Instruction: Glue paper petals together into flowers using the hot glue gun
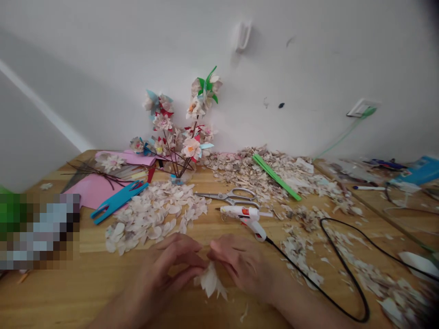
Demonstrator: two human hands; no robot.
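Left hand (168,260): grip clamped on white flower (211,282), near, seemingly part-made; right hand (243,261): grip together at flower's far end, apparently clamped too; far: assembled stemmed blooms (191,147), upright; left: loose petals (151,218) on worktop (44,297), apparently unused; right of petals: glue gun (244,213), lying flat; scissors (230,197) just beyond; number of petals outstanding: not discernible.

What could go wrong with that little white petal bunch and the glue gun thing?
The petal bunch looks thin, so the left hand, pinching it with the right hand close by, might crease or tear it. The glue gun lies with its nozzle near loose petals; if hot, which I can't tell, it might drip on them. Its looped black cord could snag the right arm.
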